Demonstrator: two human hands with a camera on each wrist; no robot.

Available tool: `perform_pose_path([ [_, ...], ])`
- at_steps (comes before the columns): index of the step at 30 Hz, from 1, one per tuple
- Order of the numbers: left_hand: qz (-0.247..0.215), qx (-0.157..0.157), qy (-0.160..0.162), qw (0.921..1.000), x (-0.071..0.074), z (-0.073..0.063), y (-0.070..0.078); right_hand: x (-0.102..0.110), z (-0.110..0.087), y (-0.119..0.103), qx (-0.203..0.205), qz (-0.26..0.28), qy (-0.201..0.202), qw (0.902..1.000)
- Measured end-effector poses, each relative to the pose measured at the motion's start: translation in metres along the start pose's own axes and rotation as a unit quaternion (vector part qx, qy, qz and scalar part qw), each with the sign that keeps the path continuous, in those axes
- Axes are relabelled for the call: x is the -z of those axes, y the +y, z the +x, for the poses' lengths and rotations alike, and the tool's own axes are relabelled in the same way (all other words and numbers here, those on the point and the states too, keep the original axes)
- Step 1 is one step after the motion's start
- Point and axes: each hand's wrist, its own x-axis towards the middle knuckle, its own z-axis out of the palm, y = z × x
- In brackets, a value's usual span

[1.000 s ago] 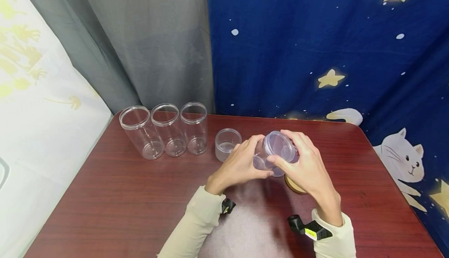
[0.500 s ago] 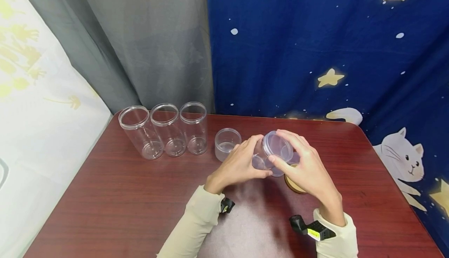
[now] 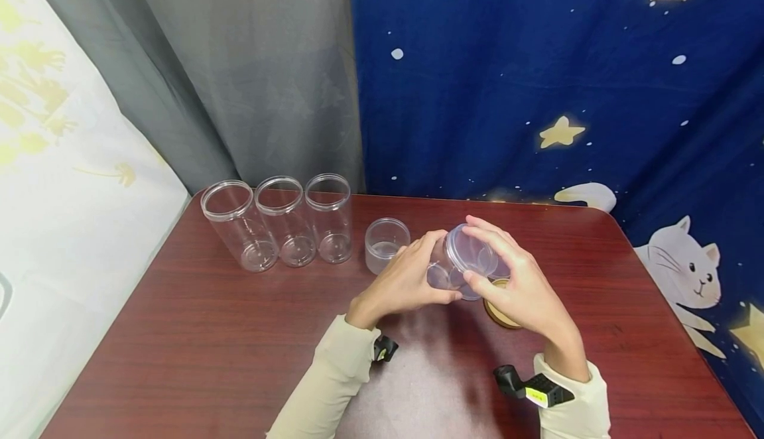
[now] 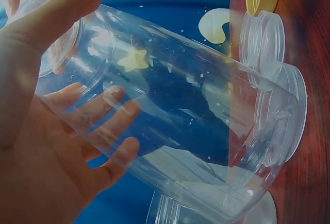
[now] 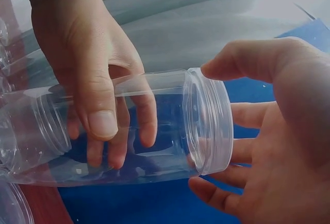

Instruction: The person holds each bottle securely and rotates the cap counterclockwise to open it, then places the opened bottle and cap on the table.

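Observation:
My left hand (image 3: 398, 285) grips a tall clear plastic jar (image 4: 180, 116) around its body, thumb on one side and fingers on the other in the right wrist view. The jar tilts, with its capped end toward my right hand (image 3: 522, 290). A clear screw lid (image 5: 219, 123) sits on that end. My right hand holds the lid by its rim, thumb on one side and fingers around the other. The jar's lower end is near two clear lids, partly hidden behind the jar and hands in the head view.
Three tall open jars (image 3: 330, 220) stand in a row at the back left. A short clear container (image 3: 386, 243) stands just left of the held jar. A gold-rimmed lid (image 3: 501, 310) lies under my right hand. Curtains rise behind the table's (image 3: 239, 353) far edge.
The right hand's fingers have shifted left along the lid's upper rim, while its thumb has slid slightly right. The left hand and jar have barely moved.

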Motion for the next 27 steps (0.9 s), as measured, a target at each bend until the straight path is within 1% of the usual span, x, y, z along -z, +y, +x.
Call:
perform_pose_path([
  [7,-0.002,-0.002,-0.003,1.0,-0.0011,-0.0003,-0.0003,0.0007,-0.0015,0.0002,0.002,0.017,-0.012,0.9998],
  [13,-0.009,-0.005,0.004,0.9999,-0.0018,-0.0003,-0.0005,-0.0001,-0.0005,0.001,0.002,0.031,-0.002,0.9995],
  [21,-0.017,-0.002,0.0,0.9998,-0.0013,-0.0002,0.0007,-0.0008,0.0015,0.0005,0.002,0.031,0.017,0.9994],
  [27,-0.014,0.002,-0.006,0.9999,-0.0015,0.0003,0.0003,-0.0006,0.0037,0.0022,-0.001,0.047,0.03,0.9984],
])
